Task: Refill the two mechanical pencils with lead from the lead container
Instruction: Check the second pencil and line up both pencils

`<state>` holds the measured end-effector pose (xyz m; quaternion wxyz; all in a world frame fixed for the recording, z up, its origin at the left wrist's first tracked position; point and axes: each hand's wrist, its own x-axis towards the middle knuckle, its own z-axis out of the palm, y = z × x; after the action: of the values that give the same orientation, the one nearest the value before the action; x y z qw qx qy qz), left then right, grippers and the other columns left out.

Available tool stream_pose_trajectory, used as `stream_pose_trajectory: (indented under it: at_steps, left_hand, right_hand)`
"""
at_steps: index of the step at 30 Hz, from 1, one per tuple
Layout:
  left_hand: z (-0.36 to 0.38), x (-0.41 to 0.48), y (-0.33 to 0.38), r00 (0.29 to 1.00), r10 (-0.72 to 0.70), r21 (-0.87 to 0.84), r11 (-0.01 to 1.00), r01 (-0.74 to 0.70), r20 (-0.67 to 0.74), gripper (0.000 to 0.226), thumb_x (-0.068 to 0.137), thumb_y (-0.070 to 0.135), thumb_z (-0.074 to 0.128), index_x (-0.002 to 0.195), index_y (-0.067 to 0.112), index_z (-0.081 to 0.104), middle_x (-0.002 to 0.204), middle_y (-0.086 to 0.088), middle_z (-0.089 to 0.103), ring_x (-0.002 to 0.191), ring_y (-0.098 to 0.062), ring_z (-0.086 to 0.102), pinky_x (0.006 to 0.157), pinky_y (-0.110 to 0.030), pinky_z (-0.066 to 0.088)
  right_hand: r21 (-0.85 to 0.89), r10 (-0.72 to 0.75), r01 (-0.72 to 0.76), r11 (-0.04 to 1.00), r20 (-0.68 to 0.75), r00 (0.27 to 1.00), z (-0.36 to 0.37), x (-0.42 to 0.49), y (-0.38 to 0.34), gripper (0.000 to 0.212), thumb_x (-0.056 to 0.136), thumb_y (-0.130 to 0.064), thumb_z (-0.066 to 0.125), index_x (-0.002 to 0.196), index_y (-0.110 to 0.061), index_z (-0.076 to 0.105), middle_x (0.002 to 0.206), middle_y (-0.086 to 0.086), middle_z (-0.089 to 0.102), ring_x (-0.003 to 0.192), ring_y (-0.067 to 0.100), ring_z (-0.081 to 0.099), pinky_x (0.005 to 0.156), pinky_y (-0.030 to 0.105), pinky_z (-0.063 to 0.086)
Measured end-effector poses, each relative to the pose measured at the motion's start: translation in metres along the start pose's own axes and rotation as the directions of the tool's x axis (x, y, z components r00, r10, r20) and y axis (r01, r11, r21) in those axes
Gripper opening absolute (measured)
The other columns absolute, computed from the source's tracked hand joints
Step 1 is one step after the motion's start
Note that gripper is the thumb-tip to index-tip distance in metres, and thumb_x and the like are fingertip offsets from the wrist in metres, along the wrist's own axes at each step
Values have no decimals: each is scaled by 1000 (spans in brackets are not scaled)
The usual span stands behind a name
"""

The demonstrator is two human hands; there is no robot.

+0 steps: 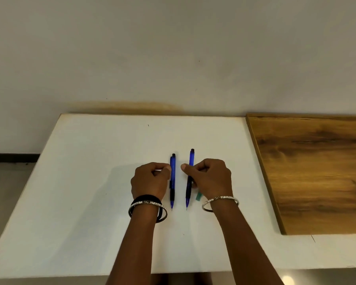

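The fingers point(162, 166) of my left hand point(150, 182) were clenched, their tips right against the barrel of the left pencil point(172, 177) at its 9 o'clock side; whether they pinched it or only touched it I could not tell. My right hand point(210, 177) had curled over the right pencil point(190, 159), thumb crossing the barrel toward 9 o'clock and the other fingers at 3 o'clock, so I judged it a grasp. Both pencils lay flat on the white tabletop point(90, 182), side by side and apart, caps toward 12 o'clock, tips toward 6 o'clock. A small green piece point(199, 196) showed under my right palm at about 5 o'clock; it may have been the lead container, though too little showed to be sure. A wooden board point(317, 171) lay well off at 3 o'clock. I took this as the very start, with both caps on. The next move called for lifting one pencil, pulling its cap, and keeping the thin lead from snapping.
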<state>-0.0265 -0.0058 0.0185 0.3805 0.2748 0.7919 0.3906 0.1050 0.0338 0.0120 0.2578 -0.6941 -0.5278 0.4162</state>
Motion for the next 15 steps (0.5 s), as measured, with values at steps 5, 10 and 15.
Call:
stream_pose_trajectory:
  at_steps: [5,10,15]
  left_hand:
    - [-3,3,-4,1000,-13,90,996,14,-6,4,82,29,68,81,29,71,81,2,74,75,-19,69,72,-28,52]
    - [-6,4,-7,1000,-23,121,992,21,14,6,81,31,69,85,28,72,83,2,73,77,-19,69,72,-27,50]
    - [-6,5,-7,1000,-19,143,990,15,23,2,81,33,69,81,31,69,83,2,73,77,-19,69,71,-26,48]
  right_hand:
    - [-223,-27,17,975,-43,999,10,-1,1,36,70,-48,79,55,-24,56,52,-11,55,54,10,56,53,21,39]
    - [-335,0,-16,942,-47,999,15,-2,0,39,72,-56,74,67,-19,61,61,-5,57,62,15,58,58,26,42]
    - [-367,-6,-20,930,-70,997,17,-2,0,43,73,-58,71,77,-16,64,69,-2,60,71,18,62,60,26,41]
